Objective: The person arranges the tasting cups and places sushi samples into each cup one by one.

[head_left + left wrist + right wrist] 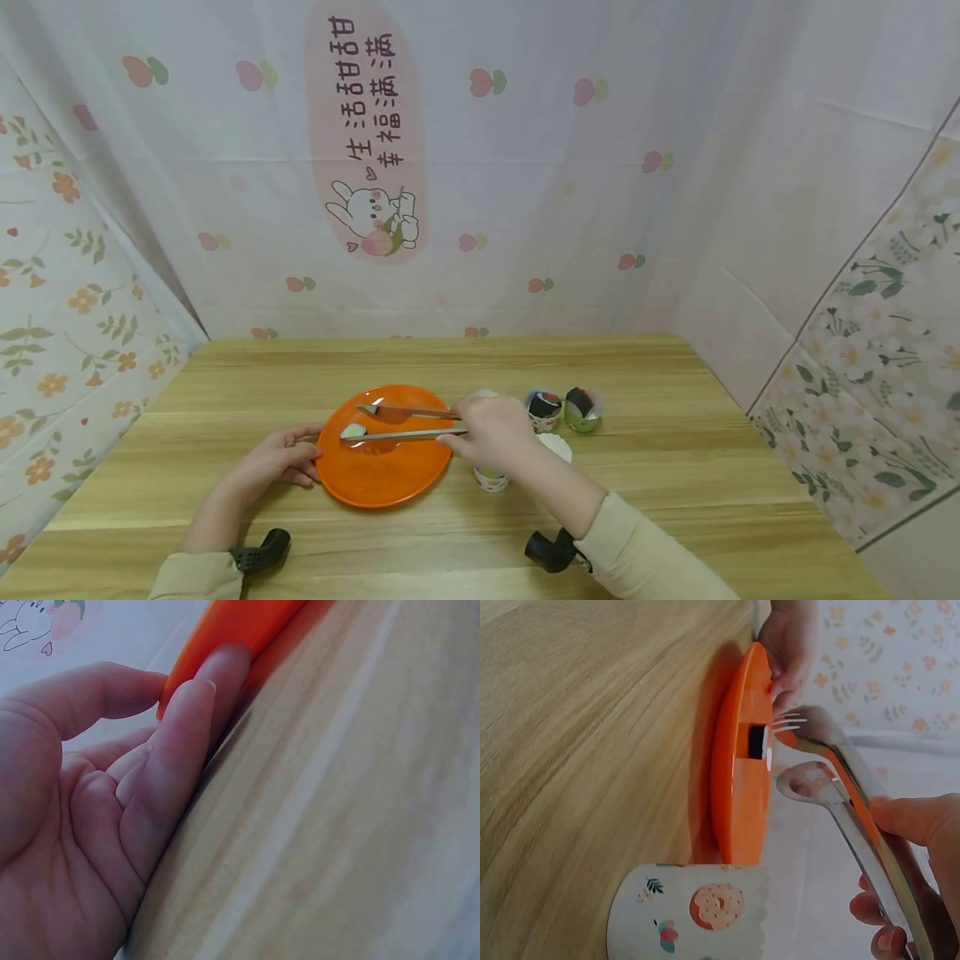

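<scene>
My left hand (276,462) holds the left rim of the orange plate (382,483), thumb on the edge and fingers beneath it, as the left wrist view shows (150,772). A small sushi roll (353,431), dark outside with a white and yellow end, sits on the plate's left part. Metal tongs (420,434) are gripped in my right hand (495,429). Their two arms are spread, one tip forked and the other spoon-shaped. In the right wrist view the tongs' tips (802,784) hover just over the plate, apart from the roll (757,741).
Right of the plate stand several patterned paper cups (492,481), partly hidden by my right hand and forearm. Two cups farther back hold dark sushi pieces (544,405). All stand on a wooden table (675,467) with patterned cloth (525,183) behind and at the sides.
</scene>
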A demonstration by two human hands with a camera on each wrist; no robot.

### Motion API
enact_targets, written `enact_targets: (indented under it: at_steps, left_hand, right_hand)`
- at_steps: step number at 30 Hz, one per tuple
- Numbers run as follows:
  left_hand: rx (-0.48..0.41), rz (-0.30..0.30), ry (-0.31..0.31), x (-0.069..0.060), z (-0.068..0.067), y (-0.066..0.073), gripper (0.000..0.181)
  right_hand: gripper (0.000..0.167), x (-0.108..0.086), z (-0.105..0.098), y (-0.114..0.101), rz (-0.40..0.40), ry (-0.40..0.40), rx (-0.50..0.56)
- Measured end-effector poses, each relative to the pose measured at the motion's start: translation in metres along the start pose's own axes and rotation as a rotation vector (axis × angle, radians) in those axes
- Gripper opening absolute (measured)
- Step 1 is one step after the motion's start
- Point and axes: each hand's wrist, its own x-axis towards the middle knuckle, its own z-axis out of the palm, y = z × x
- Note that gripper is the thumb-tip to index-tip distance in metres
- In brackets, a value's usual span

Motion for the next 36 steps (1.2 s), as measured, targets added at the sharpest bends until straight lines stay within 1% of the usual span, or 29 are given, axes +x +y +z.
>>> enact_targets:
  at_steps: [13,18,25,32,36]
  left_hand:
    - [-0.003,0.002,0.001,0.0,0.0,0.0,0.061]
    - [-0.003,0.002,0.001,0.0,0.0,-0.001,0.061]
    - [-0.001,0.01,-0.006,0.0,-0.001,-0.001,0.061]
    - [-0.008,0.011,-0.01,0.001,-0.001,-0.002,0.06]
    - [-0.013,0.01,-0.013,0.001,-0.001,-0.002,0.061]
  right_hand:
    - [0.036,0.006,0.009,-0.014,0.047,-0.049,-0.014]
    - [0.035,0.007,0.012,-0.017,0.039,-0.037,-0.04]
    - [0.034,0.008,0.015,-0.02,0.004,0.012,-0.089]
    - [0.036,0.009,0.015,-0.024,0.007,-0.004,-0.107]
    - [0.036,0.009,0.016,-0.026,0.004,-0.01,-0.136]
